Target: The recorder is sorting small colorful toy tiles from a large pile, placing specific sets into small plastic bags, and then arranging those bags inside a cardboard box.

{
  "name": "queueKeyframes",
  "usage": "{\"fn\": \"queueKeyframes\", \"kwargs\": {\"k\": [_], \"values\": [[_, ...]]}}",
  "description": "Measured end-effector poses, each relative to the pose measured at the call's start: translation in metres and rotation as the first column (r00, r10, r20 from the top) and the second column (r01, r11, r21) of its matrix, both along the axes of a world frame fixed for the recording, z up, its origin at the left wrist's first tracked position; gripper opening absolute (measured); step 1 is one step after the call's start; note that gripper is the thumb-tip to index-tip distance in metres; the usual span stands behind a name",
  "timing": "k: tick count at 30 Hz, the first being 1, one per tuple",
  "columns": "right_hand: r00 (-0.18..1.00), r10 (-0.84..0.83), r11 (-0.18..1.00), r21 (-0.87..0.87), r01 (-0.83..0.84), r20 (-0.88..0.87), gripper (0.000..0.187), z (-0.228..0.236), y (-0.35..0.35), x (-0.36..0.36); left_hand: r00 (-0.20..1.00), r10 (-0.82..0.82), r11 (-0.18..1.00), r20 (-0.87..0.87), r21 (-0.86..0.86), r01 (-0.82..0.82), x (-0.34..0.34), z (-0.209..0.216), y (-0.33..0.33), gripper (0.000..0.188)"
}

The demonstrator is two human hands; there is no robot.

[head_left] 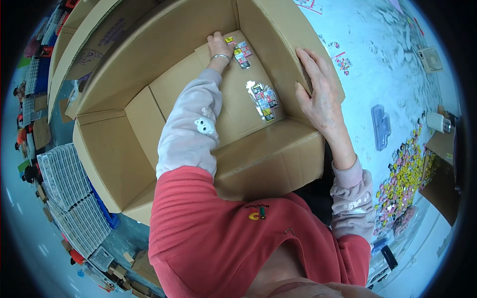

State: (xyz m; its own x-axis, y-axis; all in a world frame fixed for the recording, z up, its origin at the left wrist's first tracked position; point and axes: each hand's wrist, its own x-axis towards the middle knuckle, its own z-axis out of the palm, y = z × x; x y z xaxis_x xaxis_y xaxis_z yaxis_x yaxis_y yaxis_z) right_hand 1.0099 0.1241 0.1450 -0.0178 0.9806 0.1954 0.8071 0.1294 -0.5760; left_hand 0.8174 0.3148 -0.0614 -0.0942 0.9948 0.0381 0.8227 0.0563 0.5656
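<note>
A large cardboard box (189,30) stands open in front of me. Deep inside, at its far end, my left hand (219,47) is closed with its fingers curled and partly hidden. By its thumb side is a clear packet of small colourful pieces (243,53), whose edge it seems to pinch. A second, similar clear packet (265,101) lies nearer on the box bottom, shining with glare. My right hand (320,94) grips the box's right edge, thumb toward the inside and fingers laid along the outer flap.
On the pale table to the right lie a heap of yellow and pink small packets (402,174), a clear plastic tray (381,127) and one loose packet (343,63). White plastic crates (74,193) are stacked at left. Another open carton (92,52) stands beyond the box.
</note>
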Motion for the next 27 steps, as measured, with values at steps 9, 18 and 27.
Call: {"fn": "queueKeyframes", "kwargs": {"k": [9,18,27], "values": [[1.0,0.005,0.998,0.056,-0.006,0.014,0.059,-0.005,-0.001,0.003,0.849,0.018,0.581,0.528,-0.697,0.421,-0.02,0.023,-0.116,0.042],[0.999,0.036,0.994,0.106,-0.037,0.018,0.059,-0.006,0.002,0.0,0.738,0.298,0.649,0.605,-0.695,0.308,0.018,0.006,-0.167,0.023],[0.999,0.033,0.993,0.111,-0.033,0.006,0.059,-0.008,0.003,0.002,0.872,0.132,0.654,0.472,-0.702,0.281,0.01,0.018,-0.158,0.028]]}}
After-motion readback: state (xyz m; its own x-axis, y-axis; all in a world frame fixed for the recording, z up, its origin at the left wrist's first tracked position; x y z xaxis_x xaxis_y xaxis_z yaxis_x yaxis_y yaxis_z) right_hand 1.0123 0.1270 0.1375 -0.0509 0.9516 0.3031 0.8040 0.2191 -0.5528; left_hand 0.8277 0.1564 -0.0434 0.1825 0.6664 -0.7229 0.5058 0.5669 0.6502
